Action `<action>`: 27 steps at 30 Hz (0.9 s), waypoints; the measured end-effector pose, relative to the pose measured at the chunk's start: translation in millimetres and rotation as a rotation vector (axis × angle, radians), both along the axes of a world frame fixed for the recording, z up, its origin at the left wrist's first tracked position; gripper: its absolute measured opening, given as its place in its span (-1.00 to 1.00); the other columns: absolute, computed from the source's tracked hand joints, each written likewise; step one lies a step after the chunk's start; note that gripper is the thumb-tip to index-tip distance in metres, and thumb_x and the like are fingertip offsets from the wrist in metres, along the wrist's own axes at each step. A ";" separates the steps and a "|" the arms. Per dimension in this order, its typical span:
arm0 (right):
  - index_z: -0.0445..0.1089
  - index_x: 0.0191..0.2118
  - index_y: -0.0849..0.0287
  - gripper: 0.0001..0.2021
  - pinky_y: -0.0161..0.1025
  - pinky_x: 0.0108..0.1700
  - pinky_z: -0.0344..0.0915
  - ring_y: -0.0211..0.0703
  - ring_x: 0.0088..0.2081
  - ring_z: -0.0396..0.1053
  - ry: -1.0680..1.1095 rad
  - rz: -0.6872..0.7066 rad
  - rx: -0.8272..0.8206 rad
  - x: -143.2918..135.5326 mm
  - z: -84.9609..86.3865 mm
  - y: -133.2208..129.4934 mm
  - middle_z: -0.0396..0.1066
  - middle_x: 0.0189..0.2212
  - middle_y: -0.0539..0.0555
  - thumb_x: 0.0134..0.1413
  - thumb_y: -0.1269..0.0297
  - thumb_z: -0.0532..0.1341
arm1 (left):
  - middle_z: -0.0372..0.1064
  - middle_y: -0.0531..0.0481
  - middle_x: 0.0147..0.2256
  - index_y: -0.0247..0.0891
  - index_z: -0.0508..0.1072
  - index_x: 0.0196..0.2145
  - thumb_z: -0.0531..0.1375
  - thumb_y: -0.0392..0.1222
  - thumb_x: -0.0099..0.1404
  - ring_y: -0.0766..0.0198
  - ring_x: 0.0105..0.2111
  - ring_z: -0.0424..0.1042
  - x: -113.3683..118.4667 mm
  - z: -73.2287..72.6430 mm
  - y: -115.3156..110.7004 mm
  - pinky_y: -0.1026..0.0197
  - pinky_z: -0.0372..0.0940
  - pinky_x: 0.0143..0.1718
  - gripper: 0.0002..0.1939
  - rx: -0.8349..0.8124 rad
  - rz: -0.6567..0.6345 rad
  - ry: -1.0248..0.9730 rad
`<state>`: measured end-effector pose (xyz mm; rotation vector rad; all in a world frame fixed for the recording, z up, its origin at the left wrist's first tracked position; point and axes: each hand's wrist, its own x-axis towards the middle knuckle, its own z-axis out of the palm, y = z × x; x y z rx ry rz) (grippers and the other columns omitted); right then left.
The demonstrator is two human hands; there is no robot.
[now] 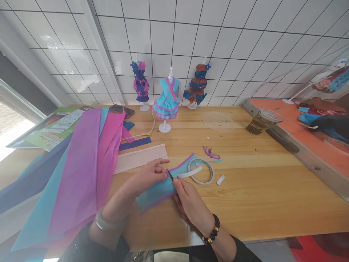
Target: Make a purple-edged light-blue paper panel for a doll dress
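Note:
A turquoise strip with purple edging, thin like crepe paper, lies at a slant between my hands. My left hand pinches its upper edge between thumb and fingers, the index finger stretched out above. My right hand grips a dark, slim pointed tool, perhaps tweezers or small scissors; its tip points up beside my left fingertips. The fingers under the strip are partly hidden. A white piece of tape runs from the strip toward a roll of white tape, which rests partly on the strip's far end.
Long purple, pink and blue sheets spread over the left side. A pale strip lies behind my left hand. Purple scraps and a white scrap sit right. Behind stand small dressed mannequins; a lidded cup is far right.

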<state>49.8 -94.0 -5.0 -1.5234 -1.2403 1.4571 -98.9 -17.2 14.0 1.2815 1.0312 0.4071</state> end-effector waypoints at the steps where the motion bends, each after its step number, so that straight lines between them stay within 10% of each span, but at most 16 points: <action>1: 0.11 -0.49 0.12 -0.62 -0.32 -0.62 -0.14 -0.35 -0.66 -0.11 -0.004 -0.003 0.003 -0.2 -0.1 0.0 -0.04 -0.65 -0.11 0.16 -0.05 -0.11 | 0.26 0.13 -0.47 -0.24 0.20 0.06 0.18 -0.21 0.04 0.33 -0.42 0.26 -0.1 0.1 0.0 0.25 0.10 -0.32 -0.41 -0.002 0.001 -0.002; 17: 0.07 -0.52 0.12 -0.63 -0.36 -0.60 -0.04 -0.31 -0.59 -0.03 -0.045 -0.038 0.078 0.8 -1.5 -1.6 0.02 -0.62 -0.08 0.17 -0.02 -0.11 | 0.25 0.13 -0.47 -0.24 0.20 0.07 0.19 -0.18 0.06 0.35 -0.43 0.24 -1.1 0.5 0.2 0.26 0.11 -0.33 -0.42 0.025 -0.014 0.007; 27: 0.10 -0.50 0.14 -0.56 -0.44 -0.81 -0.11 -0.44 -0.80 -0.08 0.087 0.041 -0.167 10.4 17.0 -28.3 0.05 -0.70 -0.15 0.12 -0.14 -0.12 | 0.13 0.19 -0.58 -0.19 0.10 0.14 0.11 0.06 0.15 0.40 -0.56 0.10 -12.3 6.2 0.8 0.33 -0.04 -0.53 -0.36 0.086 -0.121 0.114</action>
